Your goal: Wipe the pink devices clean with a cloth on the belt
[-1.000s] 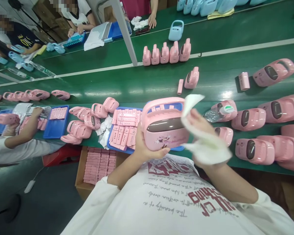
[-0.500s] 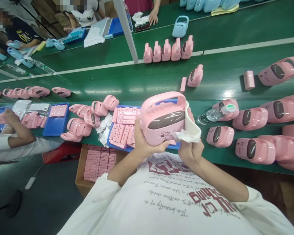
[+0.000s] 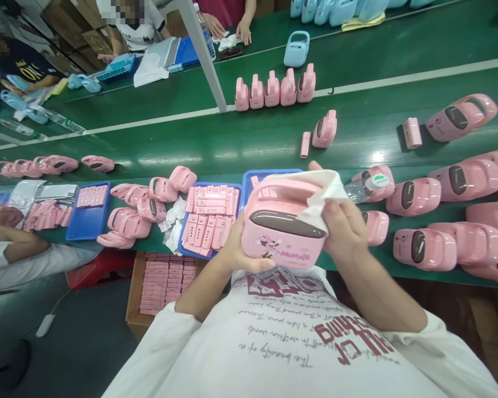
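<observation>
across green workbench [image 3: 232,143], pink casings [image 3: 467,246] ranged at right, blue tray [image 3: 196,255] set left of centre. above near edge, pink handled casing [image 3: 280,243] with dark window held tilted. casing's left end gripped by left hand [image 3: 238,246], thumb laid along lower front. white cloth [image 3: 326,185] clasped by partly curled right hand [image 3: 345,225], draped over handle's right end. pink bar-shaped parts [image 3: 207,213] packed in tray.

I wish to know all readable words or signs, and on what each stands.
"The beauty of a": wearer's white shirt; its other lettering is unclear.
"ON", probably: a co-worker's dark shirt.
Lettering on the held pink case: too blurred to read.
Marks on the small pink blocks: too small.
</observation>
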A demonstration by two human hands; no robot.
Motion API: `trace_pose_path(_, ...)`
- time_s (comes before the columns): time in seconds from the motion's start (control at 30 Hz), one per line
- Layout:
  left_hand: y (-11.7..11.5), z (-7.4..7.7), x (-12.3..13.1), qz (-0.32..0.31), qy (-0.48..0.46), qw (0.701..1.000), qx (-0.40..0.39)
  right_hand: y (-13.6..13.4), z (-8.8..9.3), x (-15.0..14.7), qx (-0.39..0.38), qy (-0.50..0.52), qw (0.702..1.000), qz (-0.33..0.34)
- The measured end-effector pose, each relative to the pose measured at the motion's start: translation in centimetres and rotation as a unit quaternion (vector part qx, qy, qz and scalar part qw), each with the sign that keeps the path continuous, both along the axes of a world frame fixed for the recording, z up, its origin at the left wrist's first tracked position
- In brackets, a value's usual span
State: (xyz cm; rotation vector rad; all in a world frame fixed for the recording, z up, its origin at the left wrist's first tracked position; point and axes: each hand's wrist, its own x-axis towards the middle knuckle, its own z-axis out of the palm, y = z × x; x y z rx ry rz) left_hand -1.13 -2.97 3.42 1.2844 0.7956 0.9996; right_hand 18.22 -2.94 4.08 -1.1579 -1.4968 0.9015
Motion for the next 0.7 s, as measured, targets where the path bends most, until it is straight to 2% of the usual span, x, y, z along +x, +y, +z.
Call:
trace_pose_path(0.07, 0.2, 0.2, -0.4, -0.036, 0.009, 0.999, 0.002, 1.5, 1.7, 1.4, -0.016, -0.017, 0.998, 0.060)
trace_pose_path(0.17, 0.4, 0.4, -0.8, -0.060, 0.033, 0.998, -0.013, 3.2, 3.6, 2.4, -0.023, -0.131, 0.983, 0.123)
trace_pose_path(0.23, 0.5, 0.5, -0.9, -0.066, 0.065, 0.995, -0.024, 4.0, 4.3, 2.0, -0.014, -0.243, 0.961, 0.130)
trace_pose_path(0.33, 0.7, 0.5, -0.6, -0.093, 0.108, 0.989, -0.033, 5.0, 4.5, 0.7, 0.017, -0.409, 0.905, 0.112)
trace_pose_path(0.4, 0.8, 0.1, -0.3, -0.087, 0.102, 0.990, -0.037, 5.6, 4.4, 0.2, 0.031, -0.452, 0.884, 0.112)
trace_pose_path(0.47, 0.8, -0.4, -0.1, -0.064, 0.068, 0.994, -0.049, 5.9, 4.3, 0.5, 0.022, -0.411, 0.900, 0.142)
trace_pose_path(0.6, 0.7, -1.6, 0.1, -0.029, -0.023, 0.993, -0.108, 5.3, 3.3, 2.3, -0.056, -0.191, 0.956, 0.217)
trace_pose_path(0.63, 0.6, -1.8, 0.2, -0.017, -0.040, 0.992, -0.119, 4.9, 2.8, 2.5, -0.081, -0.134, 0.964, 0.215)
trace_pose_path(0.7, 0.3, -2.1, 0.6, 0.001, -0.060, 0.990, -0.131, 3.9, 1.7, 2.3, -0.121, -0.032, 0.979, 0.162)
